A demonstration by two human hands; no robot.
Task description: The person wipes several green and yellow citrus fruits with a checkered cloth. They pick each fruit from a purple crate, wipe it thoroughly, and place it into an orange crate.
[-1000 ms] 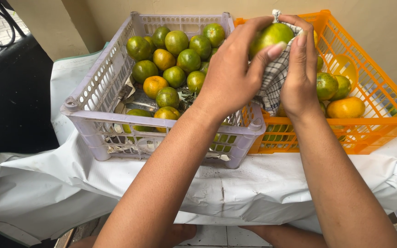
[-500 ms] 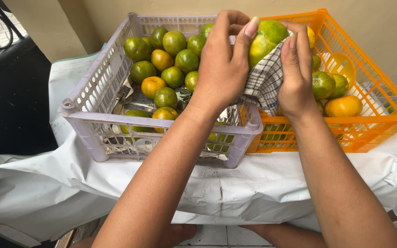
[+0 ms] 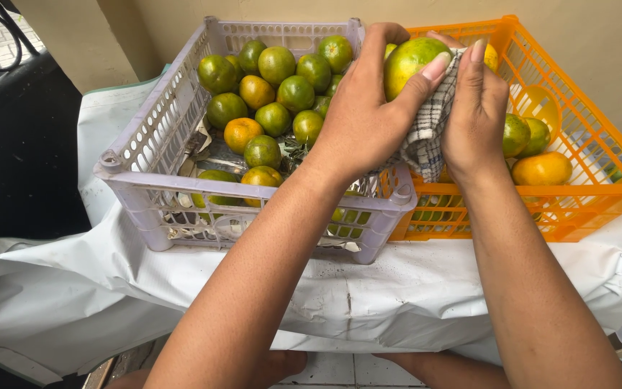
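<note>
Left hand fingers grasping green orange; right hand fingers pressing checked cloth against it

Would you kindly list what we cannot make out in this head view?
- Fruit: its far side, hidden by the left hand and checked cloth.
- Orange crate: its left half, hidden behind the right hand.
- Lavender crate: floor mostly buried under fruit.
- Elbows: cut off by the bottom edge.

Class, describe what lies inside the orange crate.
The orange crate shows a few green and orange citrus fruits at its right side. The hands, the checked cloth and the held fruit hide its left half.
</note>
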